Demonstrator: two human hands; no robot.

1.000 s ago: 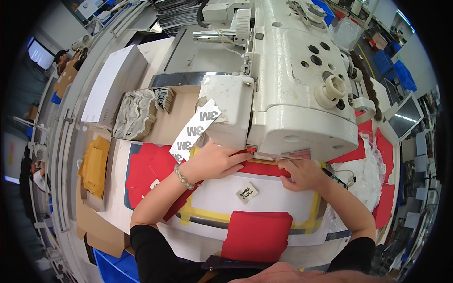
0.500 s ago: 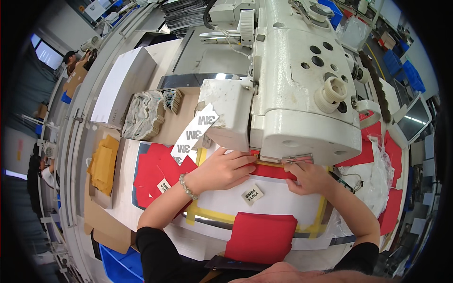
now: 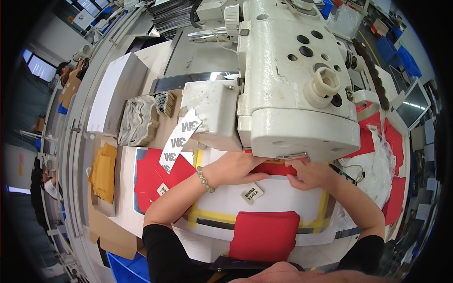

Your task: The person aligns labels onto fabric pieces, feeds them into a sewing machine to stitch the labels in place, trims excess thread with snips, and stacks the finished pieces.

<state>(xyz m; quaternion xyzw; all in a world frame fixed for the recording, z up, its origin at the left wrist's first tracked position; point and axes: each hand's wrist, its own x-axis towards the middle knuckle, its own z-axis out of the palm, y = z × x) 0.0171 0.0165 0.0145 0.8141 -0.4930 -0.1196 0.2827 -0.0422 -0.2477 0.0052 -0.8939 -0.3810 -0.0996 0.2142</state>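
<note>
A strip of red fabric (image 3: 277, 169) lies under the front of a cream sewing machine (image 3: 302, 132). My left hand (image 3: 236, 169) rests flat by its left end, thumb stretched along the cloth; the machine partly hides its fingertips. My right hand (image 3: 309, 174) has curled fingers closed at the strip's right end, below a small metal piece (image 3: 293, 156) on the machine. Between my hands and nearer me, a cream square label (image 3: 251, 193) lies on the white work surface (image 3: 217, 203), which is edged with yellow tape. A folded red fabric stack (image 3: 265, 236) is at the front edge.
At left are red pieces (image 3: 153, 174), a box with yellow pieces (image 3: 103, 177) and a white carton (image 3: 118, 92). A printed white strip (image 3: 178, 141) hangs from the machine's side. Clear plastic and red cloth (image 3: 394, 198) lie at right. A blue bin (image 3: 127, 269) sits low left.
My left hand has shifted right and further under the machine head, its fingers now less visible. My right hand stays at the strip's right end. The whole view has shifted slightly.
</note>
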